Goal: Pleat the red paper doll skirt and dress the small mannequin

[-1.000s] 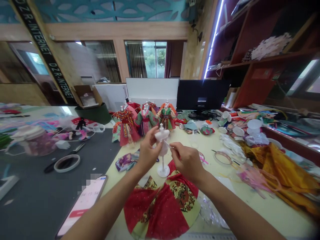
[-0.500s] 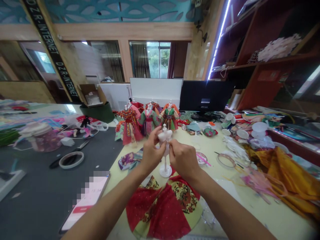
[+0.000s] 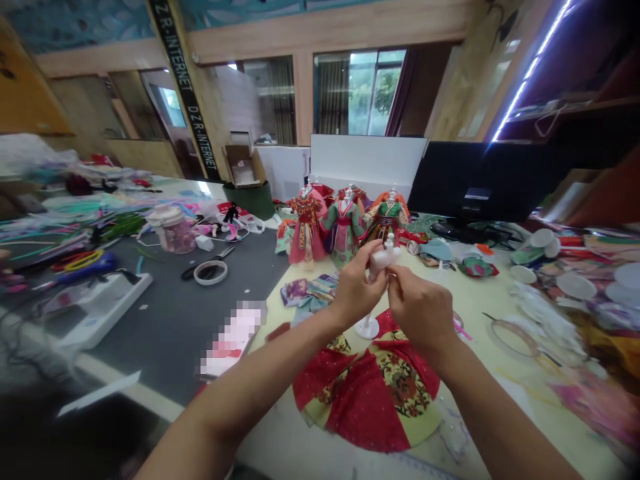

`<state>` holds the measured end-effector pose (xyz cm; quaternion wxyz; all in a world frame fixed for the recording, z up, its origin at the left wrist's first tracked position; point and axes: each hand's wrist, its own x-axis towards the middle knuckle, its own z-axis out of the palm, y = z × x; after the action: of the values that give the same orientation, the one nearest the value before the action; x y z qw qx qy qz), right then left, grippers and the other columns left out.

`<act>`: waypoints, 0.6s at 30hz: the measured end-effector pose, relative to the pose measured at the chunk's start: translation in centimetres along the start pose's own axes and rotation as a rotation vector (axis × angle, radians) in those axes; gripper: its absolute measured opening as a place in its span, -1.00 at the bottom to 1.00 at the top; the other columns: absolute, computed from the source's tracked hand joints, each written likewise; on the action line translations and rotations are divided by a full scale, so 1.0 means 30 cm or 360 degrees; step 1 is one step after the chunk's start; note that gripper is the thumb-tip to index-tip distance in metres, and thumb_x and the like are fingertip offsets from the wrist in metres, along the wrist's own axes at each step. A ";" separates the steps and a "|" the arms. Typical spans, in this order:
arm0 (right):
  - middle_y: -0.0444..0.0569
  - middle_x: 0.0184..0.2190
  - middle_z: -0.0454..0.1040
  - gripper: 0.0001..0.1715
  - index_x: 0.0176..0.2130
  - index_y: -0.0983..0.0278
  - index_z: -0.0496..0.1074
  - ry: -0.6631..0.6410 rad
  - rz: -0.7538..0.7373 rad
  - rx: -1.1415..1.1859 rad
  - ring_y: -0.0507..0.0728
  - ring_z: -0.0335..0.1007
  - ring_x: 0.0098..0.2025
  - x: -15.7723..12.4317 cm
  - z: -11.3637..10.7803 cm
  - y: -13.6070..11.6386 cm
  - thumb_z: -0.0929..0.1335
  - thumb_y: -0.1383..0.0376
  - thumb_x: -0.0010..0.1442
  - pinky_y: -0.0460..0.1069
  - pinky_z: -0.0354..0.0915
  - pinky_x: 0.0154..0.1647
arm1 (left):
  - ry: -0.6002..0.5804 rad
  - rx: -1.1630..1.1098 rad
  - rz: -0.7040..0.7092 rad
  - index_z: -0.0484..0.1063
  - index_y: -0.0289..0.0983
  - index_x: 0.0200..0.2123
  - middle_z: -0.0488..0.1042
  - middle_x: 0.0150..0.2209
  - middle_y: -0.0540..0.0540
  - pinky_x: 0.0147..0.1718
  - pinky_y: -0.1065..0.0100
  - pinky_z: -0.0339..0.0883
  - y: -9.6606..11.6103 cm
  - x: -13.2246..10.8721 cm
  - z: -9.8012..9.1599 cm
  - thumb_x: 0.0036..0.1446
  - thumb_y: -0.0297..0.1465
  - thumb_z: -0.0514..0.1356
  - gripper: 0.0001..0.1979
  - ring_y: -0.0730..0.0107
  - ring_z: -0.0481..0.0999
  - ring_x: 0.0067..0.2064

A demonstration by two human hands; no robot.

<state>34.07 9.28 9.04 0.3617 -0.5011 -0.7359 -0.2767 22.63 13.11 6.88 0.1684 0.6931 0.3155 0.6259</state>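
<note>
A small white doll mannequin [image 3: 386, 257] on a round white base [image 3: 367, 327] stands tilted in front of me. My left hand [image 3: 361, 283] is closed around its torso from the left. Close against its right side, my right hand [image 3: 421, 305] is pinched shut; what lies between those fingertips is too small to make out. Below both hands a red skirt piece [image 3: 350, 407] with patterned gold panels lies spread on the table, reaching behind the base.
Several dressed doll mannequins [image 3: 345, 227] stand at the back beside a black monitor [image 3: 480, 183]. Folded printed fabric [image 3: 307, 293] and a phone [image 3: 233, 340] lie left. A tape roll [image 3: 210, 273] sits by scissors [image 3: 225, 253]. White scraps [image 3: 547, 320] and a hoop [image 3: 515, 337] are right.
The view has turned left, so the scene sits further right. The mannequin has tilted to the right between my hands. Both hands stay closed at its torso.
</note>
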 end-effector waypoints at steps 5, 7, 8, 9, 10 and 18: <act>0.00 -0.53 0.52 -0.69 -0.19 0.33 0.46 -0.0013 -0.0036 0.0061 0.07 0.39 -0.55 -0.022 0.001 0.010 0.19 0.35 0.17 -0.08 0.06 -0.53 | 0.0043 0.0033 0.0033 0.16 -0.23 0.08 0.41 -0.02 -0.18 -0.01 0.27 0.33 -0.003 -0.003 0.000 0.04 -0.53 0.12 -0.51 0.28 0.44 -0.01; 0.01 -0.48 0.54 -0.67 -0.16 0.33 0.46 -0.0020 -0.0045 0.0108 0.08 0.42 -0.51 -0.027 0.004 0.012 0.19 0.36 0.17 -0.09 0.11 -0.51 | 0.0048 0.0029 0.0022 0.15 -0.23 0.08 0.41 -0.02 -0.18 -0.01 0.25 0.34 -0.009 -0.002 -0.001 0.04 -0.52 0.12 -0.51 0.27 0.44 0.00; 0.02 -0.46 0.55 -0.66 -0.15 0.33 0.46 -0.0026 -0.0045 0.0131 0.09 0.43 -0.49 -0.029 0.005 0.012 0.19 0.36 0.17 -0.09 0.13 -0.50 | 0.0047 0.0025 0.0015 0.15 -0.22 0.08 0.41 -0.02 -0.19 -0.01 0.24 0.34 -0.012 -0.002 -0.001 0.04 -0.52 0.13 -0.50 0.27 0.43 0.00; 0.03 -0.44 0.55 -0.66 -0.14 0.32 0.46 -0.0035 -0.0044 0.0153 0.09 0.45 -0.47 -0.030 0.005 0.013 0.19 0.37 0.17 -0.09 0.14 -0.50 | 0.0048 0.0020 0.0008 0.15 -0.23 0.08 0.41 -0.01 -0.19 -0.01 0.23 0.34 -0.014 -0.001 -0.001 0.04 -0.52 0.13 -0.50 0.26 0.43 0.00; 0.04 -0.42 0.56 -0.65 -0.13 0.32 0.45 -0.0045 -0.0041 0.0173 0.10 0.46 -0.45 -0.031 0.005 0.013 0.19 0.37 0.17 -0.09 0.16 -0.49 | 0.0045 0.0015 -0.0001 0.15 -0.23 0.08 0.40 -0.01 -0.20 -0.01 0.22 0.34 -0.015 -0.001 -0.001 0.04 -0.52 0.13 -0.50 0.26 0.43 0.01; 0.04 -0.28 0.56 -0.62 -0.07 0.35 0.43 -0.0093 -0.0044 0.0264 0.10 0.49 -0.38 -0.050 -0.015 0.028 0.19 0.39 0.16 -0.09 0.27 -0.40 | 0.0008 -0.0046 -0.0037 0.14 -0.25 0.10 0.40 0.00 -0.21 -0.02 0.26 0.34 -0.011 -0.003 0.007 0.01 -0.55 0.13 -0.45 0.27 0.44 -0.01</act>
<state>35.31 8.42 8.13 0.3765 -0.4671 -0.7734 -0.2050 22.75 13.33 6.59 0.1848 0.6854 0.3148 0.6301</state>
